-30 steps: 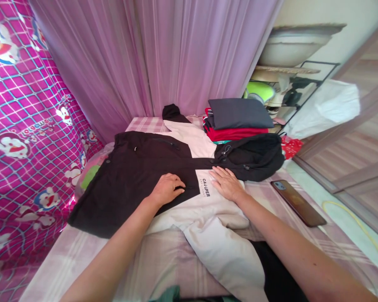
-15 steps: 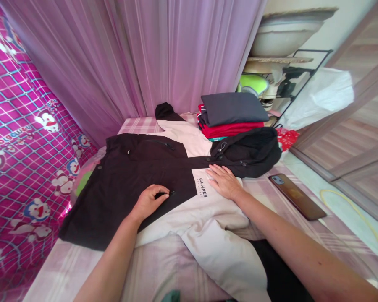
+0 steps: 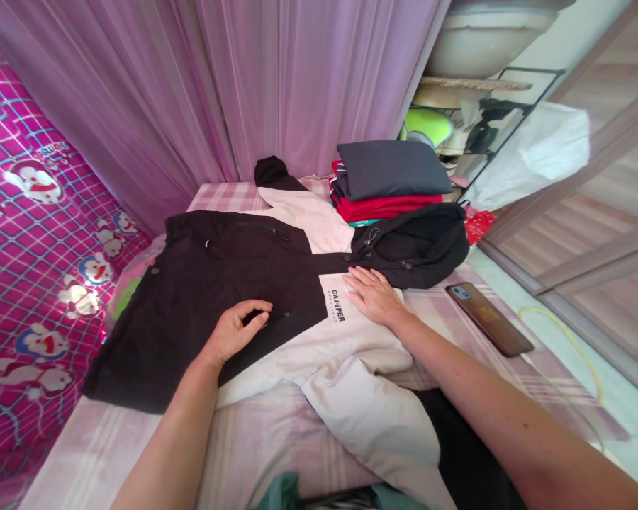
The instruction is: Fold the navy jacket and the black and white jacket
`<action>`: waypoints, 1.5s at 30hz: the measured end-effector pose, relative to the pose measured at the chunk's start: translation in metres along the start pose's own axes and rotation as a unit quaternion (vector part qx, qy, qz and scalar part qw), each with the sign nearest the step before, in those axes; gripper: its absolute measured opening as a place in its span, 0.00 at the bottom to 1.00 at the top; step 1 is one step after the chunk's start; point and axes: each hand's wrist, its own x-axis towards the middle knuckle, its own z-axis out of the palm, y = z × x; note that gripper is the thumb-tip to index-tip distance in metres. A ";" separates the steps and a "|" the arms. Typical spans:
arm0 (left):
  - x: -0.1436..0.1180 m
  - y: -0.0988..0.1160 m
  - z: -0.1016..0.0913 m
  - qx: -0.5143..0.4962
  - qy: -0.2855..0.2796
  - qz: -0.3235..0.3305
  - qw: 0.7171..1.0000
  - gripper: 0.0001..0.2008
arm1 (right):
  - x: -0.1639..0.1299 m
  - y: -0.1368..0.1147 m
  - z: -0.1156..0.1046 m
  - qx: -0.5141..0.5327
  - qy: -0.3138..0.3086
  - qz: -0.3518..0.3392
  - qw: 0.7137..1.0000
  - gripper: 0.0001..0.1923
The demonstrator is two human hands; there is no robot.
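A black and off-white hooded jacket [image 3: 255, 262] lies front up and spread flat, its hood [image 3: 425, 244] toward the right. My right hand [image 3: 372, 294] rests flat on the off-white chest panel beside the printed "CAMPER" lettering, fingers stretched out. Over the black lower part hovers or lightly rests my left hand [image 3: 242, 327]; its fingers are curved, with a small gap between thumb and forefinger. Just right of those fingertips is a small zipper pull [image 3: 285, 314] on a pocket. The near sleeve [image 3: 377, 404] bends toward me, ending in black.
Folded clothes [image 3: 393, 170] are stacked behind the hood. A phone [image 3: 489, 319] with a cable lies on the checked bedsheet [image 3: 266, 439] at right. A purple curtain [image 3: 298, 78] hangs behind, a pink patterned cloth [image 3: 37, 283] at left. A shelf rack [image 3: 532, 106] stands back right.
My left hand has drawn slightly left, away from the pocket's zipper pull, and its fingertips have parted a little. My right hand stays on the chest panel. The view has shifted slightly.
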 end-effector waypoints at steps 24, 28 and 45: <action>0.004 -0.004 0.014 0.075 -0.008 0.047 0.996 0.14 | 0.092 -0.014 -0.016 -0.005 0.091 0.032 0.995 0.26; 0.006 0.003 0.011 0.076 -0.018 0.012 0.997 0.14 | 0.099 -0.007 0.006 -0.006 0.032 0.093 0.995 0.24; 0.210 -0.018 -0.009 0.385 -0.061 0.045 0.920 0.18 | 0.097 -0.006 0.023 0.020 0.091 0.098 0.991 0.21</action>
